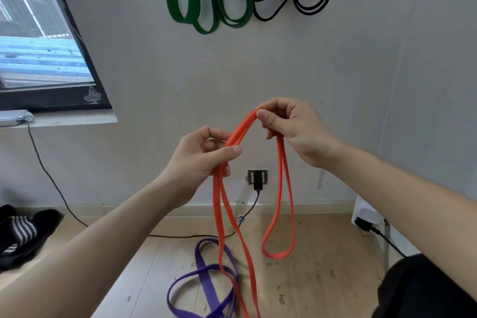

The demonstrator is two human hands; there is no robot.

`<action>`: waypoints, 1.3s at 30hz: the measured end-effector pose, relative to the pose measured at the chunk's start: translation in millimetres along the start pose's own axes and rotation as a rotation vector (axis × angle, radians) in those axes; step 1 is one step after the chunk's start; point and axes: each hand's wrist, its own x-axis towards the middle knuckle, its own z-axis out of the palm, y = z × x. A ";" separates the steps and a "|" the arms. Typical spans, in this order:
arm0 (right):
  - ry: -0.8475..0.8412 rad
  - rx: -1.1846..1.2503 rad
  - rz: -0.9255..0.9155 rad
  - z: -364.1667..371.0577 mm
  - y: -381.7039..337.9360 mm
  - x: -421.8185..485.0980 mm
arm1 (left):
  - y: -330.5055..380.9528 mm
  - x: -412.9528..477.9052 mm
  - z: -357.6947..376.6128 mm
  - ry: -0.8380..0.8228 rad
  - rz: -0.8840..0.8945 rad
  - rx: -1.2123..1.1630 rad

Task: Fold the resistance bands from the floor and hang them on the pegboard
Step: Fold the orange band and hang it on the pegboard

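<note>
Floor [322, 253]: stretching across 6 o'clock, carrying the purple band [205, 276].
Green bands [206, 28]: hanging at 12 o'clock, black bands [308, 10] hanging at 1 o'clock.
Orange band [277, 255]: draping between both hands at centre, its loops dangling unevenly toward 6 o'clock.
Purple band: lying unfolded under the longer orange loop.
Left hand [198, 160]: gripping the doubled orange strands.
Right hand [296, 131]: pinching the orange fold's top.
Risk: the trailing loop is likely snagging the purple band on lifting; a loosening pinch would be undoing the fold.

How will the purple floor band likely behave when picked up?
Probably floppy: the purple band lies in loose crossed loops, like the orange band sagging from the left hand and right hand. Likely light: fingertip pinches carry the orange one.
</note>
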 end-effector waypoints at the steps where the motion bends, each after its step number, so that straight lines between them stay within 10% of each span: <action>1: 0.004 0.007 0.001 -0.2 -0.5 0.3 | 0.2 0.8 -0.8 0.020 0.012 0.016; 14: -0.439 -0.043 0.189 2.0 -5.4 -11.3 | 0.9 2.4 -8.7 0.062 0.090 -0.045; 39: 0.084 0.003 -0.111 -15.3 -34.5 -0.2 | -11.2 0.7 7.4 -0.049 0.066 0.061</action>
